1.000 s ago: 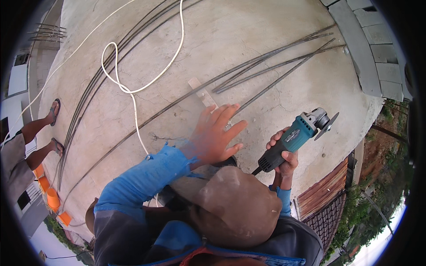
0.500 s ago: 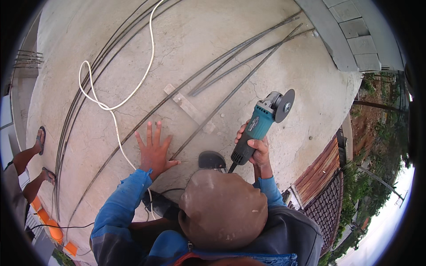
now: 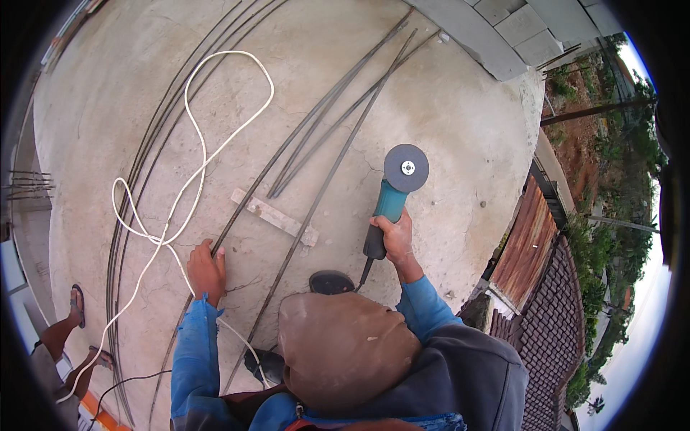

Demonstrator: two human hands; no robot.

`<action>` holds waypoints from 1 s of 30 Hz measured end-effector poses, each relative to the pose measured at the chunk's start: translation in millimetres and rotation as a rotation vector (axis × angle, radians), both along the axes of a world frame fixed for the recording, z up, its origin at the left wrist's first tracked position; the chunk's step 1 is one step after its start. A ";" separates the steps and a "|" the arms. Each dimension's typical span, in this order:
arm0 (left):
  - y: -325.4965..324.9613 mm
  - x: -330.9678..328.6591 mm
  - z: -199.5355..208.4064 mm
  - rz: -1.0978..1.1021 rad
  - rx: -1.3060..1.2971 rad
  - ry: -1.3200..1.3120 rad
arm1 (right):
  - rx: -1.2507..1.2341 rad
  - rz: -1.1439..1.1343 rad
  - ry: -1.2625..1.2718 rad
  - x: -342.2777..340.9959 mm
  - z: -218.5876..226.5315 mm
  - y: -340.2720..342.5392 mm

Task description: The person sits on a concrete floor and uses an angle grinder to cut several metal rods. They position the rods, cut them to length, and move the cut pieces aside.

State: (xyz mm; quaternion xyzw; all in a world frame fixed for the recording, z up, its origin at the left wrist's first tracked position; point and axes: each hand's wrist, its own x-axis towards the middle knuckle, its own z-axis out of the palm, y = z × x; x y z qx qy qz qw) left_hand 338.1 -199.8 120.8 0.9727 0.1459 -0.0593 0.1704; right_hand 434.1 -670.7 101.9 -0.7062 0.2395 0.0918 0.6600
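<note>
My right hand (image 3: 397, 243) is wrapped round the body of a teal and black angle grinder (image 3: 390, 201). Its grey cutting disc (image 3: 397, 154) faces up, and the black cord runs back toward me. On the left, my left hand (image 3: 207, 273) is closed over a long dark steel rebar (image 3: 250, 192), which passes beneath the fingers; part of the grip is hidden. A second rebar (image 3: 316, 201) lies to its right. Both cross or pass close by a narrow, flat strip of wood (image 3: 276, 218) on the concrete.
A white cable (image 3: 203, 165) loops over several more rebars (image 3: 147, 147) at left. Another person's sandalled feet (image 3: 77, 305) stand at far left. A block wall (image 3: 496, 36) rises at far right. Beyond the slab's right edge lie roofs (image 3: 535, 316). My dark footwear (image 3: 330, 282) shows below the grinder.
My left hand has gone from spread fingers to closed over the rebar. The grinder has turned so its disc faces up. The white cable has shifted into a bigger loop, and the view has moved.
</note>
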 end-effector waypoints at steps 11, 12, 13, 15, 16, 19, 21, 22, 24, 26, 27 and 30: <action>22.0 -19.3 -33.2 0.051 -0.146 0.044 | -0.700 -0.071 0.062 4.6 -13.7 -58.4; 20.2 -17.7 -29.7 0.056 -0.141 0.054 | -0.789 -0.037 0.064 4.0 -15.2 -60.5; 22.1 -17.5 -27.4 0.066 -0.145 0.078 | -0.872 -0.002 0.061 4.6 -16.6 -60.6; 25.0 -19.3 -29.1 0.096 -0.165 0.124 | -0.885 0.078 0.019 2.3 -13.2 -65.6; 23.5 -17.1 -29.5 0.094 -0.161 0.120 | -0.932 0.080 -0.057 -0.8 -18.9 -70.9; 23.6 -17.2 -22.7 0.102 -0.133 0.122 | -0.848 0.118 0.000 -5.1 10.1 -54.9; 18.8 -8.4 -17.2 0.108 -0.135 0.163 | -0.943 0.131 -0.015 -13.1 12.7 -59.7; 19.1 -8.2 -16.2 0.114 -0.140 0.166 | -0.940 0.137 -0.020 -13.9 14.5 -57.0; 19.6 -9.5 -15.3 0.114 -0.160 0.167 | -1.009 0.173 -0.153 -16.3 14.7 -53.4; 19.3 -11.2 -14.8 0.116 -0.192 0.142 | -1.144 0.228 -0.415 -15.0 17.0 -49.9; 21.0 -13.3 -13.7 0.114 -0.207 0.129 | -1.101 0.347 -0.529 -14.2 14.4 -42.5; 24.1 -14.9 -18.7 0.074 -0.175 0.080 | -0.940 0.761 -0.745 -1.1 30.8 17.3</action>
